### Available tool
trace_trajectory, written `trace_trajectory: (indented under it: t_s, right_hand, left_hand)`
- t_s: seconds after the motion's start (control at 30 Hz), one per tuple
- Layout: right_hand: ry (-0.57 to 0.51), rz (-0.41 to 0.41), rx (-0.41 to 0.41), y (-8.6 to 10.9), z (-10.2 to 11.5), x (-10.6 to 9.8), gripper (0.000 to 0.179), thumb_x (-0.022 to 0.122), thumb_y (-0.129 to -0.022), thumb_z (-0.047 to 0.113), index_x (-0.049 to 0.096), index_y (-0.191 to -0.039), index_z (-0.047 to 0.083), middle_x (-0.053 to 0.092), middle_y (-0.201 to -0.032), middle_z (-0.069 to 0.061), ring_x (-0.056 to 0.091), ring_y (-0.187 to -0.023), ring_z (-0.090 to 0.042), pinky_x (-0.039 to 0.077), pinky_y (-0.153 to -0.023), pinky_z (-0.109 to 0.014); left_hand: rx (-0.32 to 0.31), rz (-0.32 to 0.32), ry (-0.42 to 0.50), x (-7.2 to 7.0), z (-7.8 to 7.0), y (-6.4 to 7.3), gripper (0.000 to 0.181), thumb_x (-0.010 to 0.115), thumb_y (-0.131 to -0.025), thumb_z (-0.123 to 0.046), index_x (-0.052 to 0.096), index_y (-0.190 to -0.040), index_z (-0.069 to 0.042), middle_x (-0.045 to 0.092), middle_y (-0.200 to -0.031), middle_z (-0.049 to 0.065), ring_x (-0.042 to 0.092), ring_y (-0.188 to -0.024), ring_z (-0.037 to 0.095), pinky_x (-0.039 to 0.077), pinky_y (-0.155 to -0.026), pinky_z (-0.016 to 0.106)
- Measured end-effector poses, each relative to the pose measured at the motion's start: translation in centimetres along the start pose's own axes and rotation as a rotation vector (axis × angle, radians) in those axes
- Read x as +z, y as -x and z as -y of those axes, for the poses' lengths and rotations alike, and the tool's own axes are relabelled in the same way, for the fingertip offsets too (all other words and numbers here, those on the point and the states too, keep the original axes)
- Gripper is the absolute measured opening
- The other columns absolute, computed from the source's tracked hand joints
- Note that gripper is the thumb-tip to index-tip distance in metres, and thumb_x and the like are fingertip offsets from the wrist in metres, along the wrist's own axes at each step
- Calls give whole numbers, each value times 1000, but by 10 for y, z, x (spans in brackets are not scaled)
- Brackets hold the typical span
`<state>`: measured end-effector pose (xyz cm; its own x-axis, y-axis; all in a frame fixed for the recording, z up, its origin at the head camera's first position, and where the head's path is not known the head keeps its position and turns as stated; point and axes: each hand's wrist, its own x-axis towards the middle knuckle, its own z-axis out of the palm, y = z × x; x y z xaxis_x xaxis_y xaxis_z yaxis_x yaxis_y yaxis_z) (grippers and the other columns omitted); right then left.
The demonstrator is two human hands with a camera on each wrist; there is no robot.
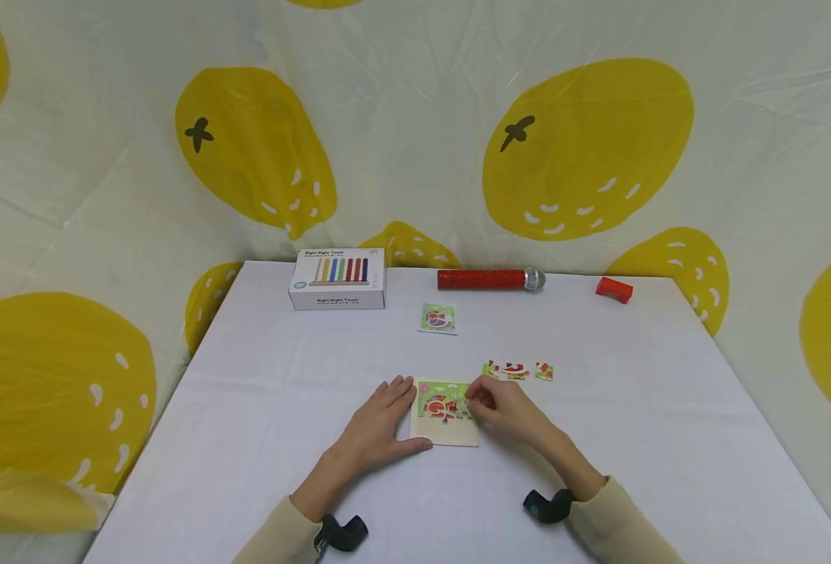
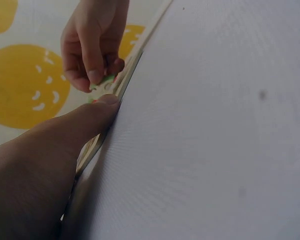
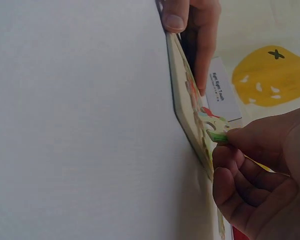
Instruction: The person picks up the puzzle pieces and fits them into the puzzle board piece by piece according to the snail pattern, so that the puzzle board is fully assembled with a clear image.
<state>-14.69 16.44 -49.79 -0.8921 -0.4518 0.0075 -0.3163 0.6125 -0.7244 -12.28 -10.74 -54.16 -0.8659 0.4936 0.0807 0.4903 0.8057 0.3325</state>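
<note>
A small wooden puzzle board lies on the white table, its upper part filled with green and red picture pieces and its lower part bare wood. My left hand steadies it from the left, fingers stretched along the side and thumb at the lower corner. Between thumb and fingertips my right hand pinches a puzzle piece with a green edge, held at the board's right side. In the left wrist view that piece shows just beyond my left thumb.
Several loose puzzle pieces lie beyond my right hand. Behind the board is a small picture card. Along the back stand a white box, a red microphone and a red arch-shaped block. A lemon-print curtain hangs behind.
</note>
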Motion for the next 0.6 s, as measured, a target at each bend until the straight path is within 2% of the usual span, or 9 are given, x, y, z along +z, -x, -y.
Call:
trace_trajectory:
  t_s: [0.33, 0.6]
  right_hand:
    - [32, 0, 31, -2, -2, 5, 8, 69, -91, 8, 67, -99, 8, 64, -82, 4, 54, -73, -5, 50, -64, -17]
    - [101, 20, -7, -2, -3, 7, 16, 76, -87, 17, 71, -102, 16, 59, -94, 5, 50, -79, -6, 46, -66, -18]
  left_hand:
    - [0, 8, -2, -1, -1, -1, 97, 60, -84, -73, 41, -153, -8, 37, -162, 5, 30, -153, 22, 27, -127, 38]
    - [2, 12, -7, -2, -1, -1, 96, 60, -85, -72, 41, -153, -7, 38, -162, 5, 30, -153, 22, 26, -128, 38]
